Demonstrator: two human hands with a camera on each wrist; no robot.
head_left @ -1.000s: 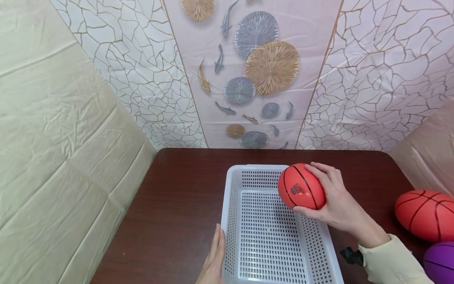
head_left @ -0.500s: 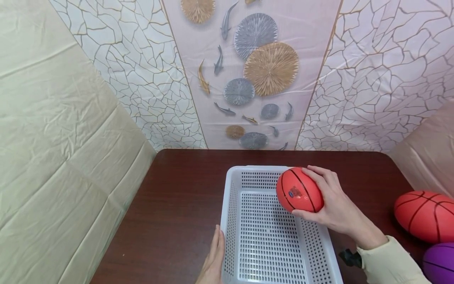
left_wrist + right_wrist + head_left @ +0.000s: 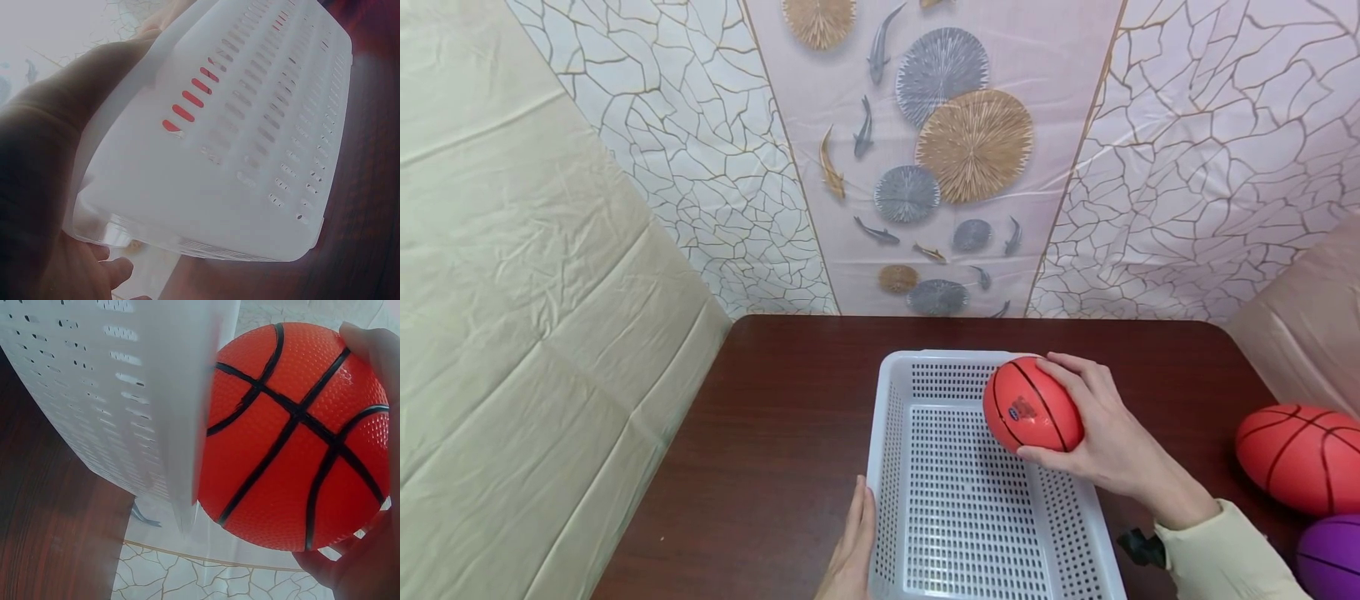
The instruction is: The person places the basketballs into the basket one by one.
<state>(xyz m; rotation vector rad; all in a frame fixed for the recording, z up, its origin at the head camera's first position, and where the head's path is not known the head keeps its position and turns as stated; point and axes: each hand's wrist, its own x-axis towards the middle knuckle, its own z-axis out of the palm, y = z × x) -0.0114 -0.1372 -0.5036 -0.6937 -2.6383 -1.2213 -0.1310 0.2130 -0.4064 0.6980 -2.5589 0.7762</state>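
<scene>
My right hand (image 3: 1101, 425) grips a red toy basketball (image 3: 1032, 406) with black lines, thumb on the near side and fingers on the far side. The ball is at the far right corner of a white plastic basket (image 3: 880, 433) with slotted walls. In the right wrist view, the basket wall hides part of the ball (image 3: 287, 437). Against the basket's outer left side lies my left hand (image 3: 848, 546), two straight fingers showing. Red shows through the slots of the wall (image 3: 169, 187) in the left wrist view; much of that hand is dark there.
A second red ball (image 3: 1300, 458) with black lines and a purple ball (image 3: 1330, 554) sit at the right. The dark wooden table (image 3: 760, 450) ends at a patterned curtain (image 3: 925, 208). A small black object (image 3: 1141, 546) lies beside the right sleeve (image 3: 1221, 554).
The basketball and my right hand have moved slightly down and to the left over the basket's corner. My left hand and the basket look the same.
</scene>
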